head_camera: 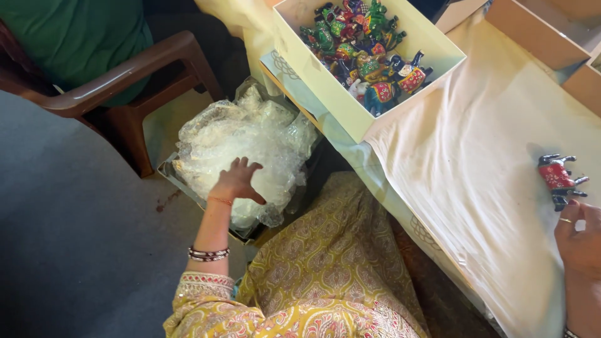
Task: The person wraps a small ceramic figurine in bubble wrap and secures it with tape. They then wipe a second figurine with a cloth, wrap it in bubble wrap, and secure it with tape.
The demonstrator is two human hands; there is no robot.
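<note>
Left hand [236, 181] is pressing splayed fingers onto the bubble wrap [241, 141] beside the chair [125, 75]: probably light, soft, slippery, so pinch a fold; right hand [579, 241] is resting against a rigid, chip-prone painted elephant figurine [559, 179], fingers' closure unclear.

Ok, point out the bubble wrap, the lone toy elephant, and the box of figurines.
bubble wrap [250, 144], head view, centre of the pile.
toy elephant [556, 176], head view, red saddle.
box of figurines [332, 87], head view, bare front wall.

The single head camera looks steeply down from close above; the floor fills the left of the frame, the cloth-covered table [488, 188] the right.
</note>
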